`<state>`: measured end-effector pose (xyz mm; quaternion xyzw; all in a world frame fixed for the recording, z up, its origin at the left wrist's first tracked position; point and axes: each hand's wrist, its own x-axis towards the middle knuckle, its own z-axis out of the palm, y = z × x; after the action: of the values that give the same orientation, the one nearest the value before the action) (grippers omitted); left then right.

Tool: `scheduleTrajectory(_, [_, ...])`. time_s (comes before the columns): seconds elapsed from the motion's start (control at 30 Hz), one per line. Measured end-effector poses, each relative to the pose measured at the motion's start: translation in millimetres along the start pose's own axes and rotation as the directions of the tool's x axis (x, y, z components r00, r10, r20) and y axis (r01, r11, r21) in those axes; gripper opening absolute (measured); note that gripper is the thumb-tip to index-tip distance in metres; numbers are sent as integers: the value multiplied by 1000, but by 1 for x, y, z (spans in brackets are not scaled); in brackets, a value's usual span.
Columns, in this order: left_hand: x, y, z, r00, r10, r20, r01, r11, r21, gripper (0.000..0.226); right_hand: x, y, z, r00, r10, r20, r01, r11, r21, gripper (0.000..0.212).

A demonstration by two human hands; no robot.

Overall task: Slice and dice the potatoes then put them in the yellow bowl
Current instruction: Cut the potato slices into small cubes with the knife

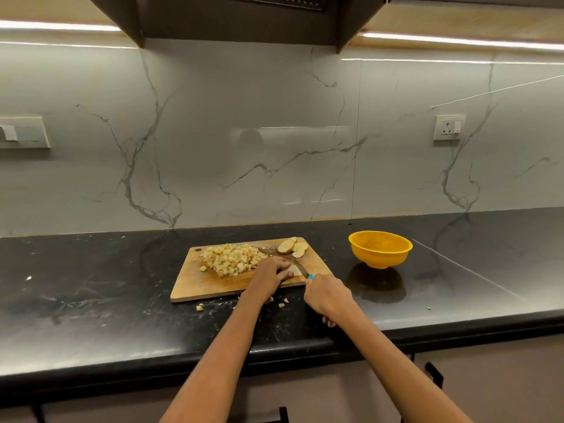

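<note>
Single head cam, looks fwd/down over counter point(91, 285), board point(213, 285) mid-range.

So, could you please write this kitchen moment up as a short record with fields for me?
surface: black countertop
cutting board: wooden, on the countertop
diced potato: heap on the board's far left part
potato slices: uncut, at the board's far right corner
left hand: holds down a potato piece
right hand: grips a knife, blade at that piece
yellow bowl: right of the board, looks empty
stray bits: on the countertop near the board's front edge
</note>
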<state>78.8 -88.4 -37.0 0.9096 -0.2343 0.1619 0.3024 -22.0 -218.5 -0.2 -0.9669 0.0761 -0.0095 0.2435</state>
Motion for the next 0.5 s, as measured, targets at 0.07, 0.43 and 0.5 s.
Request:
scheduleTrajectory(0.07, [1,0,-3,999,-1,34,2,1000,-17,20,1,-4,2,1000,5,9,-5,1000,-25,30])
scheduleTrajectory(0.43, [-5,8,-3,1000,-15,-11,16,999,34,9,-23,-8,6,996,-84,5,83,958,-274,30])
scheduleTrajectory(0.5, [-6,9,-2,999,-21,-29,23,998,58,8,-38,0,6,994,-107,-33,90,938,-334,30])
